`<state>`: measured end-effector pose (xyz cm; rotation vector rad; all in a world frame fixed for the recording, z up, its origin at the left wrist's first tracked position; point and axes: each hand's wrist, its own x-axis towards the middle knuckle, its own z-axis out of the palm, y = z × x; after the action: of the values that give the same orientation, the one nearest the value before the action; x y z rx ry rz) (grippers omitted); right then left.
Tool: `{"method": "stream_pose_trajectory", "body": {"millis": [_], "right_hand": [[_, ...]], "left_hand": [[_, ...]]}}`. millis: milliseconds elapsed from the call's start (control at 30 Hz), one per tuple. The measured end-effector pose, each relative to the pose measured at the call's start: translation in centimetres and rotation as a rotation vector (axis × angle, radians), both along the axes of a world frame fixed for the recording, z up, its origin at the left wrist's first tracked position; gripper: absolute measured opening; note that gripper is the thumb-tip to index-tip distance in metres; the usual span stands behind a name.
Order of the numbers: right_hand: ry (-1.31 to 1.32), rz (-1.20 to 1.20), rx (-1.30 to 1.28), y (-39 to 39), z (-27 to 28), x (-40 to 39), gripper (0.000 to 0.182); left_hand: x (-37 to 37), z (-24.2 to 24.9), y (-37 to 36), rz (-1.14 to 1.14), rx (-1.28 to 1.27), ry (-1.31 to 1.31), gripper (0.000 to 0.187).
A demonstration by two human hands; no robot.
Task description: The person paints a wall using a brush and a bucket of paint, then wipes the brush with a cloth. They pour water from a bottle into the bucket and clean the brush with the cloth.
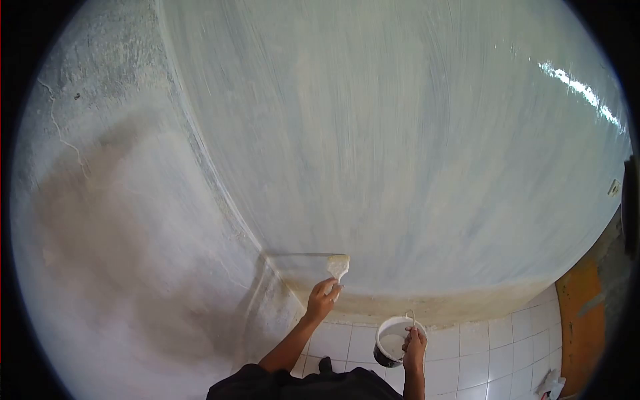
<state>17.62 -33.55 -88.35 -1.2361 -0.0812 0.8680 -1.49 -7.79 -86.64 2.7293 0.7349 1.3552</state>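
Observation:
My left hand is closed around the handle of a wide paintbrush, its bristle end up against the lower part of the wall. Streaky, pale grey-white strokes cover that wall, down to a bare tan band near the floor. At my right, a dark bucket with a white inside hangs by its thin handle from my right hand, whose fingers are curled shut. Whitish liquid shows inside the bucket.
An adjoining wall, patchy and cracked, meets the painted one at the left corner. White floor tiles lie below. To the right are an orange panel, a wall socket and a crumpled white plastic bag.

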Motion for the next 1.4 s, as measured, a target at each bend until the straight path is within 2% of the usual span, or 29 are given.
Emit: {"method": "stream_pose_trajectory", "body": {"millis": [167,433,500,667,767,800,900,1000,1067,1300,1400], "right_hand": [[0.026,0.01,0.014,-0.3,-0.8,-0.7,0.025],[0.034,0.01,-0.002,-0.8,-1.2,-1.1,0.025],[0.035,-0.009,0.002,-1.0,-1.3,-0.7,0.025],[0.015,-0.034,0.014,-2.0,-1.8,0.4,0.026],[0.017,-0.044,-0.005,-2.5,-2.0,1.1,0.026],[0.022,-0.048,-0.018,-2.8,-2.1,1.2,0.026],[0.01,-0.045,-0.029,-3.4,-2.1,1.8,0.026],[0.037,-0.043,-0.036,-4.2,-2.8,2.6,0.026],[0.024,-0.038,-0.055,-4.8,-3.0,3.2,0.026],[0.028,-0.004,-0.082,-4.7,-3.9,4.3,0.027],[0.01,0.023,-0.075,-4.5,-4.5,4.5,0.027]], "left_hand": [[0.0,6.1,1.2,-0.064,-0.175,0.127,0.035],[1.4,24.3,2.1,-0.105,-0.163,0.104,0.03],[1.1,27.7,2.4,-0.093,-0.067,0.059,0.029],[0.7,34.7,1.6,-0.066,0.071,-0.12,0.04],[1.7,36.4,1.4,-0.11,0.334,-0.288,0.038],[2.5,36.2,1.5,-0.145,0.313,-0.372,0.034],[3.4,33.5,3.5,-0.1,0.468,-0.405,0.03],[4.5,28.1,4.8,-0.066,0.488,-0.372,0.03],[5.5,23.7,4.3,-0.01,0.494,-0.353,0.028],[8.6,3.6,1.6,0.058,0.312,-0.308,0.019],[8.3,-2.2,-0.4,0.06,0.186,-0.198,0.021]]}}
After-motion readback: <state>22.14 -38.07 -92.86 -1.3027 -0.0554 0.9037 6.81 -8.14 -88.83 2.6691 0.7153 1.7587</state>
